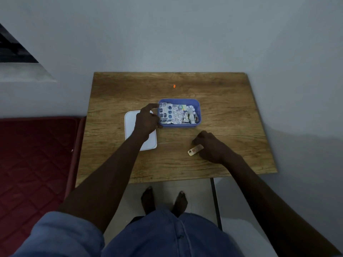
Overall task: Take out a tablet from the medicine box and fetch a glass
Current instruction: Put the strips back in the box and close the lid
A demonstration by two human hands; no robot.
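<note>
Left hand [146, 119]: fingers curled around the left wall of the blue medicine box [197, 108].
Right hand [211, 145]: fingers pinch a tablet strip [194, 150] on the desk [232, 117].
White lid [130, 125]: beside the box.

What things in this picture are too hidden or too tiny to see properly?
Head view only:
- Small strip: its print is too small to read; the right hand covers one end.
- White lid: partly hidden under the left hand and forearm.
- Blue medicine box: the packs are jumbled and dim, so no labels can be read.
- Orange speck: too small to identify.
- A glass: none in view.
</note>
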